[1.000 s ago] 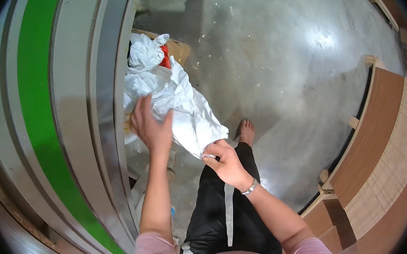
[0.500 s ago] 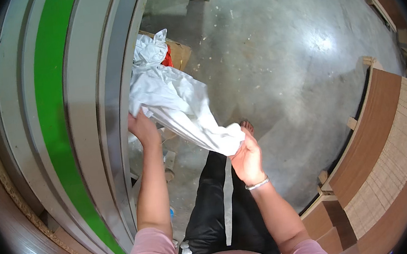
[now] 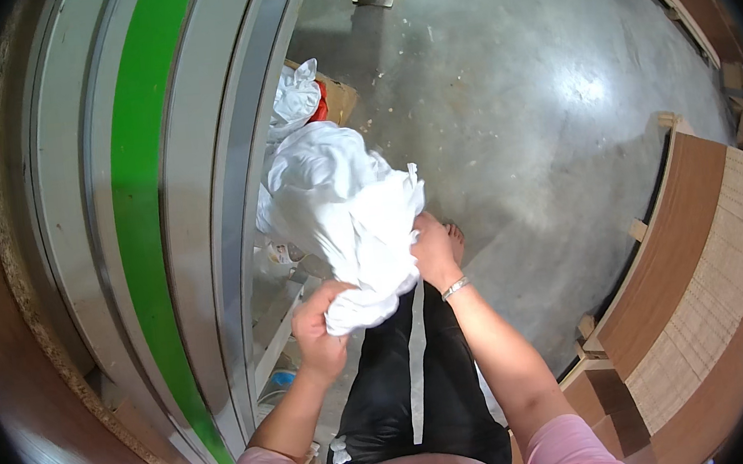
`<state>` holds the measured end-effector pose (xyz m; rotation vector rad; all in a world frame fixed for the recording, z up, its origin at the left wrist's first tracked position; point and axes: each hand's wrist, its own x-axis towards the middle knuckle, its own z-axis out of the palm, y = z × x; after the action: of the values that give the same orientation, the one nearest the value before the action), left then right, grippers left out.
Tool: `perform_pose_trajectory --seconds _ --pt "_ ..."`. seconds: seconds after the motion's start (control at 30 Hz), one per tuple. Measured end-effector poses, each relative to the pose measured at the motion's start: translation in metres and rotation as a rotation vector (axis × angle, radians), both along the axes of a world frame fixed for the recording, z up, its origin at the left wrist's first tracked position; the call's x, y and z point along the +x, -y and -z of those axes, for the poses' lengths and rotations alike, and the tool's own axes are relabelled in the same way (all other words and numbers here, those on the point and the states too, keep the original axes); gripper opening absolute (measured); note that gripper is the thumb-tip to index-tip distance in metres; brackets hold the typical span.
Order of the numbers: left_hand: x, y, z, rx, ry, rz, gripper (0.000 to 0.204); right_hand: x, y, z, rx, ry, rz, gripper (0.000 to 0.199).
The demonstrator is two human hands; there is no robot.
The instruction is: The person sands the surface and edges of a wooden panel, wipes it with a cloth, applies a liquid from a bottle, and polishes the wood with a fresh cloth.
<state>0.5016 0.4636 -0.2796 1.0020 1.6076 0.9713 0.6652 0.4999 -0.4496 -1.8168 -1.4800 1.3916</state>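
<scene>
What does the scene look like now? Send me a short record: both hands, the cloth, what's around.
Left hand: closed on the near end of the cloth
Right hand: at the cloth's right edge, fingers mostly hidden
Cloth: white, bunched, creased
Beyond cloth: white bundle, red item, cardboard; whether bundle and cloth join is unclear
Left side: grey panel, green stripe
Right side: brown board
</scene>
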Motion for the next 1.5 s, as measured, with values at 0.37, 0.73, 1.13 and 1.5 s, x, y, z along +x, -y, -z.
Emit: perform_pose_trajectory --seconds 0.37,0.73,1.13,1.5 --pt "-0.008 0.041 -0.055 -0.236 0.676 -0.225 0.017 0.208 0.030 0.008 -0.074 0.532 0.564 0.027" --pt "-0.036 0.154 0.008 -1.136 -0.015 1.068 0.072 0.415 0.056 -0.093 0.033 0.672 0.877 0.010" --pt "-0.041 0.033 0.094 -0.246 0.074 -0.596 0.042 0.196 0.083 -0.167 -0.554 -0.582 0.828 0.065" --pt "-0.110 -0.145 0.243 -0.474 -1.076 -0.180 0.025 0.136 0.113 -0.188 -0.706 -0.775 0.943 0.068"
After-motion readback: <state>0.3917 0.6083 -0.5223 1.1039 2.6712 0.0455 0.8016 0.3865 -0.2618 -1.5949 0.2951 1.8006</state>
